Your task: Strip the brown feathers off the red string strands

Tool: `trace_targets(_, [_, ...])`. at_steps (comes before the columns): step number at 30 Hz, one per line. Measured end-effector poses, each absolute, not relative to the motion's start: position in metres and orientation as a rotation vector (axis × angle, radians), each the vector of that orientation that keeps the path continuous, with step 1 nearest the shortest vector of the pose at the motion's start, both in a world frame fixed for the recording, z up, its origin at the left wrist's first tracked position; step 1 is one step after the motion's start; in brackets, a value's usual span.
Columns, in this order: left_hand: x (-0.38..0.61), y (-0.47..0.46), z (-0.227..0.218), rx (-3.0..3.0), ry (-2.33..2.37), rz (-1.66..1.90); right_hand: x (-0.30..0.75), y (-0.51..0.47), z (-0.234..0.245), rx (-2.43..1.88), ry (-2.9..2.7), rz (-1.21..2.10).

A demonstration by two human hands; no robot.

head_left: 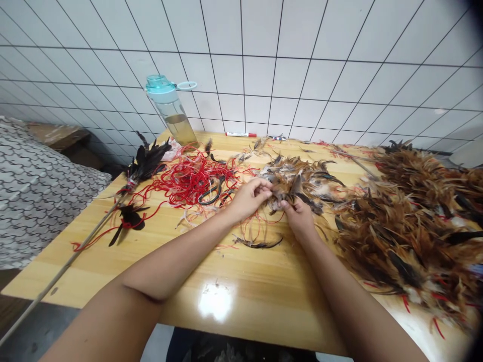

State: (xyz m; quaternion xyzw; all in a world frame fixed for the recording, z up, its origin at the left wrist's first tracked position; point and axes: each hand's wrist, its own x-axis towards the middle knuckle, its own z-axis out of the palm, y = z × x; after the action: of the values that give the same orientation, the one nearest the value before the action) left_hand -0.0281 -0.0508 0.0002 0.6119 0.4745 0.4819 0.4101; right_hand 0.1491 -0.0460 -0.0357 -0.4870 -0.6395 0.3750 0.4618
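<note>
Both hands meet at a small bunch of brown feathers [285, 185] above the middle of the table. My left hand [252, 198] has its fingers curled in a pinch at the bunch's left side. From the right, my right hand [299, 215] grips the lower end of the bunch between thumb and fingers. Just behind lies a loose pile of brown and grey feathers [313, 176]. A tangle of red string [192, 176] spreads left of my left hand. One long dark feather [260, 244] lies on the wood below the hands. The fingertips are partly hidden by the feathers.
At the left, a long stick [75, 251] with black feathers [149, 161] tied at its end overhangs the table [241, 301]. A water bottle [173, 113] and a red-capped marker [240, 134] stand and lie near the tiled wall. Large feather bundles [407, 241] cover the right side.
</note>
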Motion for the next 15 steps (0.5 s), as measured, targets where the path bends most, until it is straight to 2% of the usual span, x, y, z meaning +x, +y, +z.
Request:
trace_targets(5, [-0.047,-0.050,0.015,1.954,1.383,1.131,0.149,-0.046,-0.034,-1.216,-1.270,1.109])
trace_targets(11, [-0.025,-0.063,0.015,1.885,1.224,0.958,0.149,-0.047,-0.026,-1.135,-1.207,1.203])
trace_targets(15, [-0.028,-0.061,0.016,1.962,1.323,0.943,0.149,-0.048,-0.025,-1.122,-1.234,1.172])
